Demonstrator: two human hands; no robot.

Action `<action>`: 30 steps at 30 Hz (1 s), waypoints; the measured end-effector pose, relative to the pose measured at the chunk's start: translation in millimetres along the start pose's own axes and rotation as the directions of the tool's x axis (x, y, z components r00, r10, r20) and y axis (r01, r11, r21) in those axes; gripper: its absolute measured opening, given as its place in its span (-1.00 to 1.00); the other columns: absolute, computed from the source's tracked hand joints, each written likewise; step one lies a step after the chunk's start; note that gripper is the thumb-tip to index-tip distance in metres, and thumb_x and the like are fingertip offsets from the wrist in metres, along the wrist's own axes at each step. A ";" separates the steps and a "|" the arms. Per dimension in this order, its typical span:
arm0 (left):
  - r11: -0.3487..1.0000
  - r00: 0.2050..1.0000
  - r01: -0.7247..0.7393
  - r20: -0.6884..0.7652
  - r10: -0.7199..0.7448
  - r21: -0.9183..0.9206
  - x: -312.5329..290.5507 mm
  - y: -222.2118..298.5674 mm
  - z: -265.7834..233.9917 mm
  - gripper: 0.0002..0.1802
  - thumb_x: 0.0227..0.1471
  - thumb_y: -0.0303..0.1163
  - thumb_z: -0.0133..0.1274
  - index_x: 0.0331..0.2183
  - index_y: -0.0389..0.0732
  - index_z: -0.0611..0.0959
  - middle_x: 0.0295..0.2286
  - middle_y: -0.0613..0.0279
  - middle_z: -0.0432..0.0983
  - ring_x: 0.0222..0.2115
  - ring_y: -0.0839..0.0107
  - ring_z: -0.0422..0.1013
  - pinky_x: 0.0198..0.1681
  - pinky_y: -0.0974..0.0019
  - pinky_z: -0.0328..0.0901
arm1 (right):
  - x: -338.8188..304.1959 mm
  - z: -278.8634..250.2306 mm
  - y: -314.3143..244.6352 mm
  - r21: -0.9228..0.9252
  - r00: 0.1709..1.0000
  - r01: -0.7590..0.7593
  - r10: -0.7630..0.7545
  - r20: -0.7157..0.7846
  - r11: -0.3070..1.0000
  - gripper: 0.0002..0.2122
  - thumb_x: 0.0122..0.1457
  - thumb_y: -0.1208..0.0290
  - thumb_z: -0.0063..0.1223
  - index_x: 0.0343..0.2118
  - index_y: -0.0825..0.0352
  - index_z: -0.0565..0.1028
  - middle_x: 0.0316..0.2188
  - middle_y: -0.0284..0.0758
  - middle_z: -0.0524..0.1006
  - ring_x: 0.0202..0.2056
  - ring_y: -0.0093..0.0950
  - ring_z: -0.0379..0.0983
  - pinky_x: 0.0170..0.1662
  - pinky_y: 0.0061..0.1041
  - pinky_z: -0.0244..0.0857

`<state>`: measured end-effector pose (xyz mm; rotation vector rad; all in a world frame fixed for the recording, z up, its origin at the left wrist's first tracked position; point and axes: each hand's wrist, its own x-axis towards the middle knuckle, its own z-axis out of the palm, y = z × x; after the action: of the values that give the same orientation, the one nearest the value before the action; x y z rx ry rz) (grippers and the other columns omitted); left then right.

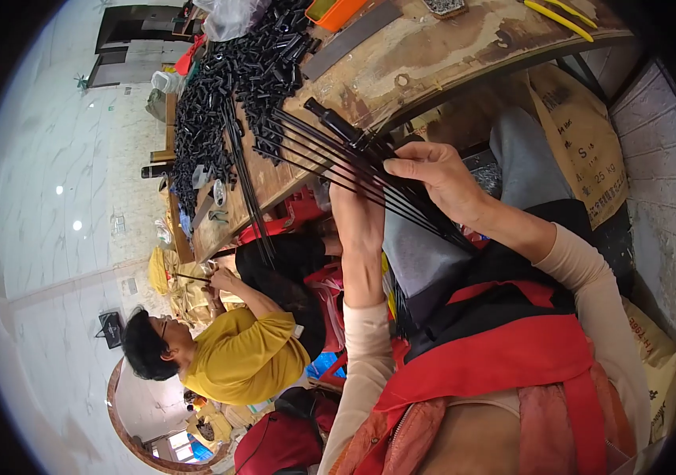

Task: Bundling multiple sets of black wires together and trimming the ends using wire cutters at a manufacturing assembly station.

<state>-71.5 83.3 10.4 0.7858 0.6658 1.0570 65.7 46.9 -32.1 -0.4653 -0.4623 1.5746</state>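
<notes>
In front of me is a black umbrella frame (425, 207), a bundle of thin dark ribs fanning out, with a black plastic handle-like piece (332, 121) at its far end near the table edge. My left hand (358, 207) is closed around the ribs from below, its fingers partly hidden behind them. At the joint by the black piece, my right hand (437, 176) pinches with thumb and forefinger. Whatever small part lies between those fingertips is too small to make out.
A large heap of black plastic pieces (219, 103) covers the wooden table (441, 55). More thin black rods (244, 186) hang over its edge. An orange box (336, 11) and a yellow-handled tool (560, 17) lie farther back. A co-worker in yellow (247, 352) sits left; a sack (583, 150) stands right.
</notes>
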 end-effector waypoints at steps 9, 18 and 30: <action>0.772 0.909 -0.278 -0.102 0.403 0.572 -26.4 12.9 31.4 -0.78 0.01 -0.53 0.24 -0.27 -0.29 0.57 -0.35 0.34 0.56 -0.37 0.65 0.40 -0.22 0.54 0.30 | -12.8 16.5 4.9 -0.083 0.997 0.072 -0.072 0.011 0.994 -0.88 0.15 0.51 0.16 -0.25 0.38 0.57 -0.34 -0.46 0.57 -0.27 -0.71 0.42 -0.14 -0.69 0.25; 0.773 0.909 -0.304 -0.074 0.411 0.557 -29.5 7.5 27.2 -0.78 0.04 -0.50 0.21 -0.24 -0.32 0.58 -0.34 0.29 0.58 -0.34 0.60 0.44 -0.19 0.50 0.32 | -9.7 7.4 5.4 0.091 0.995 0.037 -0.045 0.085 0.995 -0.89 0.12 0.55 0.18 -0.27 0.32 0.57 -0.27 -0.46 0.56 -0.18 -0.65 0.44 -0.04 -0.65 0.25; 0.748 0.977 -0.143 -0.029 0.212 0.648 -32.6 24.0 34.4 -0.71 0.11 -0.51 0.12 -0.13 -0.42 0.53 -0.22 0.12 0.58 -0.20 0.44 0.48 -0.04 0.40 0.32 | -9.0 7.7 10.9 0.146 0.998 -0.067 0.063 0.028 0.987 -0.89 0.10 0.58 0.18 -0.29 0.32 0.57 -0.24 -0.47 0.57 -0.18 -0.65 0.44 -0.01 -0.62 0.25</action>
<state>-67.6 51.4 52.7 1.4265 1.0882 1.0475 52.8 37.3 -31.6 -0.3530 -0.3489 1.6653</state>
